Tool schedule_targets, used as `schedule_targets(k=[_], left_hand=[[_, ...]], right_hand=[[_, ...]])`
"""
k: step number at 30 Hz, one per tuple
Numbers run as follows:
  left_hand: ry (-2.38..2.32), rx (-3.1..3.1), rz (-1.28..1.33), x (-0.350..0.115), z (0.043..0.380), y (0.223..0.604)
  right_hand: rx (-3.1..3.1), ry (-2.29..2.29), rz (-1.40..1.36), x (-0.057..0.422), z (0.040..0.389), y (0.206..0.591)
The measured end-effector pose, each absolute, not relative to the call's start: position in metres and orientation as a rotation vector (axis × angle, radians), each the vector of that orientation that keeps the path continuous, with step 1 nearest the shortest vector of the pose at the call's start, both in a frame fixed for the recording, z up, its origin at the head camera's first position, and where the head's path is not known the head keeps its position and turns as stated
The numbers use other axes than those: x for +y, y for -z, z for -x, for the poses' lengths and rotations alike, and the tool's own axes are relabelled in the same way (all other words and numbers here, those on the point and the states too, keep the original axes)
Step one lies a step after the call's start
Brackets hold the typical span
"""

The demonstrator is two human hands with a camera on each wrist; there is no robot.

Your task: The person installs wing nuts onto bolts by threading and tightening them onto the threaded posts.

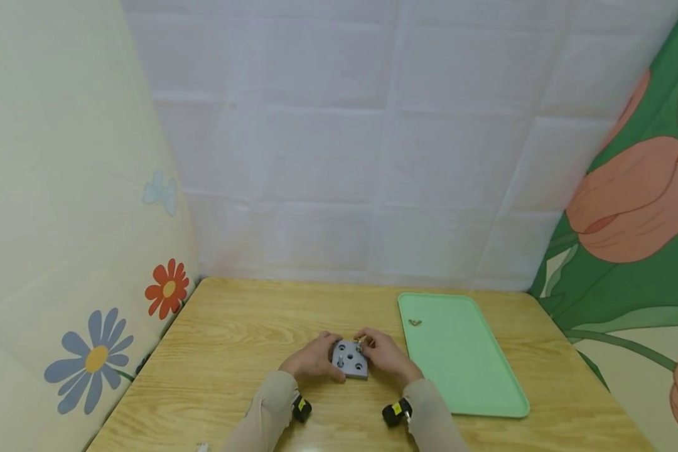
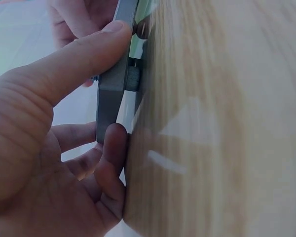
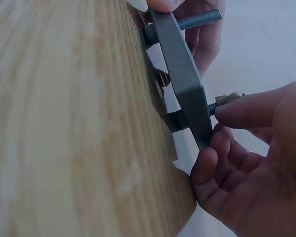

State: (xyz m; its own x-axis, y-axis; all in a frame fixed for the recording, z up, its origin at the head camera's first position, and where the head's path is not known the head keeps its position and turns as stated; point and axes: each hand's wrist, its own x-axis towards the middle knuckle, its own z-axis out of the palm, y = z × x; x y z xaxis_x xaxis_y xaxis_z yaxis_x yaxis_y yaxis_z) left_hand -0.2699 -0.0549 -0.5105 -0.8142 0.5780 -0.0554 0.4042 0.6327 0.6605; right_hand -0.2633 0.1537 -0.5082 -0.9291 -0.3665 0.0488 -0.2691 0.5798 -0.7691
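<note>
A grey metal plate (image 1: 351, 371) with several holes is held just over the table between both hands. My left hand (image 1: 315, 360) grips its left edge, thumb on top and fingers beneath in the left wrist view. Two bolts pass through the plate. One threaded end (image 3: 202, 19) sticks up bare, and bolt heads (image 2: 132, 79) show on the underside. At the far right corner, my right hand (image 1: 387, 355) pinches a small brass wing nut (image 3: 229, 98) at the other bolt's threaded end. The right hand's other fingers lie against the plate's edge in the right wrist view.
A light green tray (image 1: 463, 364) lies on the wooden table (image 1: 248, 320) to the right, close to the right forearm. Small brass wing nuts (image 1: 415, 322) rest near its left side. A small whitish object (image 1: 203, 447) shows at the table's front edge.
</note>
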Motion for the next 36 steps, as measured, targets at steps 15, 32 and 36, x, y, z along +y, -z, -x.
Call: schedule_targets(k=[15, 32, 36], left_hand=[[-0.958, 2.578, -0.802, -0.056, 0.2705, 0.5078], [-0.986, 2.562, -0.768, -0.0564, 0.2681, 0.5029], [-0.982, 2.564, -0.765, -0.0558, 0.2678, 0.5037]], right_hand=[[2.689, 1.298, 0.464, 0.1514, 0.2639, 0.5084], [2.698, 1.289, 0.468, 0.1523, 0.2603, 0.5024], [2.688, 1.243, 0.485, 0.153, 0.2619, 0.5041]])
